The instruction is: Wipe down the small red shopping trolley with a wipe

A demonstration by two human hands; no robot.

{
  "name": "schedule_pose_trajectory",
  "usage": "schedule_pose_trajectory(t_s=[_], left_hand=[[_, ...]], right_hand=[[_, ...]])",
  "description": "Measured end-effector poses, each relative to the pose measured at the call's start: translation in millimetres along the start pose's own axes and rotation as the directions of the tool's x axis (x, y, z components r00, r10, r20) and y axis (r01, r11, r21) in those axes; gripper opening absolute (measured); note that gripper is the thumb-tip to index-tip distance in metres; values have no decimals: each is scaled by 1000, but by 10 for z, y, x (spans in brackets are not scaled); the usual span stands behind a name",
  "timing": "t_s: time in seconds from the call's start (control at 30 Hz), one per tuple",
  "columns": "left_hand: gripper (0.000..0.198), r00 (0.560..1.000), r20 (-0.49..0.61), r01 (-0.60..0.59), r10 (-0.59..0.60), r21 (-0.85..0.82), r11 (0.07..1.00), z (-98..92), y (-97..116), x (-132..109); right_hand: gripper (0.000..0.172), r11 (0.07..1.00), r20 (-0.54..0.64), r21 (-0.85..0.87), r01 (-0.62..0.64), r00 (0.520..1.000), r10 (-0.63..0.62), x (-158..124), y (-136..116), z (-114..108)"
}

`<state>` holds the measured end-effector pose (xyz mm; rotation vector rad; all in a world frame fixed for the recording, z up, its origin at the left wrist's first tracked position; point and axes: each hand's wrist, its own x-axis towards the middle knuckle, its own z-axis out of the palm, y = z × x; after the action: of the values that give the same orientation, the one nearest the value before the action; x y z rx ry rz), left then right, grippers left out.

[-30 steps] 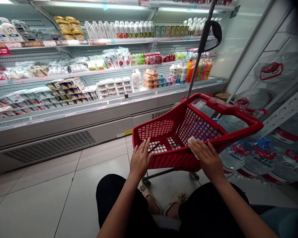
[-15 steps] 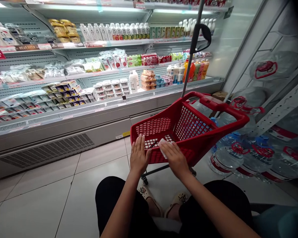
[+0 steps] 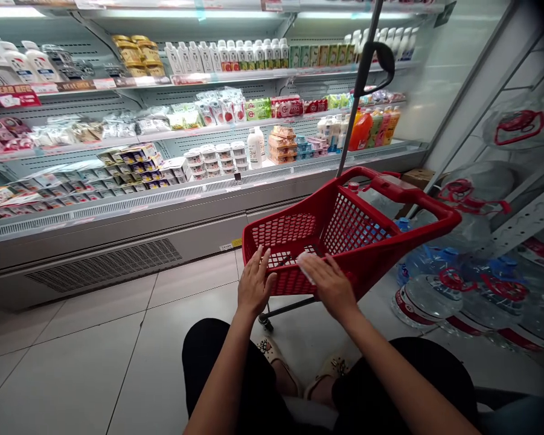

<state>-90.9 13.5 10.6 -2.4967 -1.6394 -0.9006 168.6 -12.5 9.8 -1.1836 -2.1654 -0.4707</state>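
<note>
A red shopping cart (image 3: 375,252) with a mesh-walled basket stands right before my knees. My left hand (image 3: 254,284) is at the near rim of its basket, fingers stretched out and holding nothing. Beside it, at the same rim, my right hand (image 3: 332,287) lies flattened over a small white tissue (image 3: 306,266), gripping it against the fingers. Most of the tissue is hidden under that hand. Whether either palm presses on the rim I cannot tell. A dark grey pole (image 3: 354,118) with a looped black grip rises behind the cart.
A lit refrigerated shelf unit (image 3: 199,202) runs along the far side, stocked with yogurt tubs (image 3: 215,158), bottles and packs. Large water bottles (image 3: 428,296) stand on the floor at the right, beside a perforated metal upright (image 3: 532,220). Pale tiles (image 3: 95,344) cover the floor.
The view has turned slightly left, so the shelves and cart appear shifted right. Both hands stay at the near rim, and the left fingers are a little more spread.
</note>
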Motion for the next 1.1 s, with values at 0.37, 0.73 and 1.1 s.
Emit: schedule_pose_trajectory(t_s=[0.37, 0.73, 1.1], left_hand=[[73, 998, 22, -70, 67, 175, 982, 227, 779, 16], [81, 1000, -11, 5, -3, 206, 978, 147, 565, 134], [83, 969, 90, -241, 229, 156, 958, 303, 892, 233]], right_hand=[[74, 1000, -11, 1, -31, 999, 31, -41, -103, -7], [73, 962, -93, -181, -205, 977, 191, -307, 822, -635], [69, 973, -21, -200, -117, 993, 115, -202, 838, -657]])
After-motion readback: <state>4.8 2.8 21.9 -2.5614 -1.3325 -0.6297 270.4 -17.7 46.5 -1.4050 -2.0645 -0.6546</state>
